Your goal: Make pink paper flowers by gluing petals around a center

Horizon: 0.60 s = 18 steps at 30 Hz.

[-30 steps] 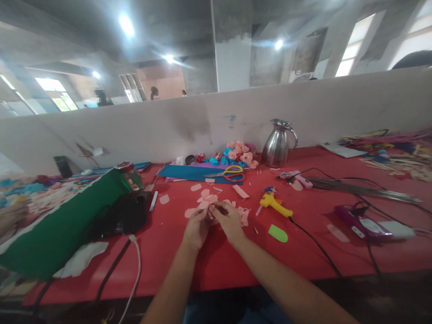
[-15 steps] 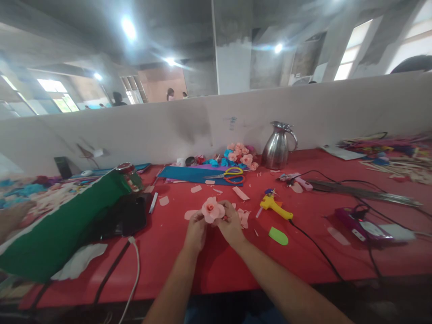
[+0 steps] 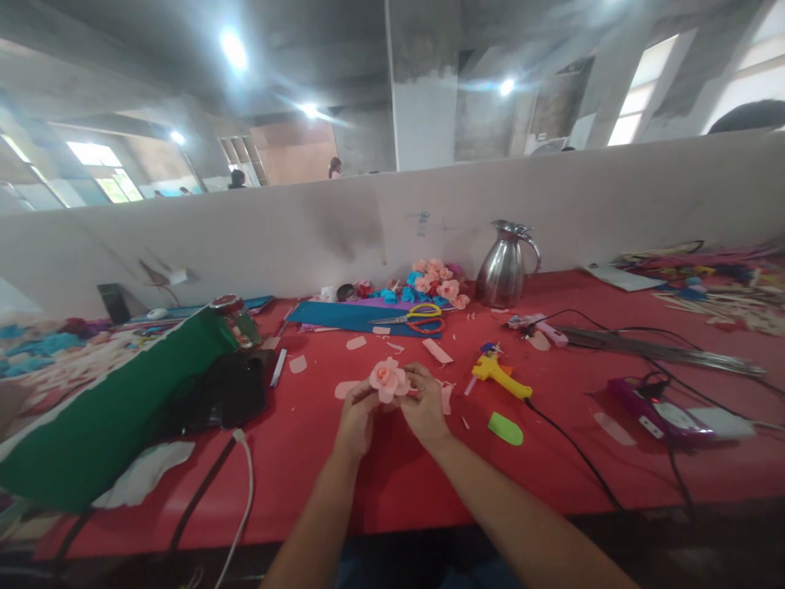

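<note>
You hold the pink flower [image 3: 388, 379] up between both hands, your left hand [image 3: 356, 419] and right hand [image 3: 425, 407] pinching it from each side above the red counter [image 3: 392, 474].

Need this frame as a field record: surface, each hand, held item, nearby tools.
surface: red table
left hand: holds the pink flower from its left side
right hand: holds the same flower from its right side
flower state: held just above the table, bloom facing the camera
nearest tool: yellow glue gun, right of the hands, lying on the table
other: scissors on blue sheet; steel jug by the partition; green cutout; loose pink petals
</note>
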Motion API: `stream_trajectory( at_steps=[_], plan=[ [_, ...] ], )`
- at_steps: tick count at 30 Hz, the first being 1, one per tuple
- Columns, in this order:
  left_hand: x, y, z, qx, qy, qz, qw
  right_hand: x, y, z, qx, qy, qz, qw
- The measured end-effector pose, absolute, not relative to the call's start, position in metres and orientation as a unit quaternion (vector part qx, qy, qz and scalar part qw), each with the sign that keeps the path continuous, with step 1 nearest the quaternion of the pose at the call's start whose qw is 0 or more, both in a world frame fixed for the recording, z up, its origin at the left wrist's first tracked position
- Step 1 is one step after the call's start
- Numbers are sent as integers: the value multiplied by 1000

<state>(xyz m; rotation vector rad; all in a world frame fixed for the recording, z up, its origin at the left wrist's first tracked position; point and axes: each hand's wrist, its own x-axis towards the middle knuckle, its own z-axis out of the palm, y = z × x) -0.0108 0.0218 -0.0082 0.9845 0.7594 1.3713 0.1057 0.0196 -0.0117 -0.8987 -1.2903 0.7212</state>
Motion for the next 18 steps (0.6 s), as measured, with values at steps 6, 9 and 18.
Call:
stream_trajectory(
  at_steps=[6,9,18],
  plan=[
    [-9,21,-10,420,328,591,606,105,33,-22,-464,-551,321,615],
    [-8,22,-10,419,341,595,595,105,35,-28,-470,-567,289,612],
    [-14,29,-17,468,357,616,524,97,26,-19,-457,-641,258,561]
  ],
)
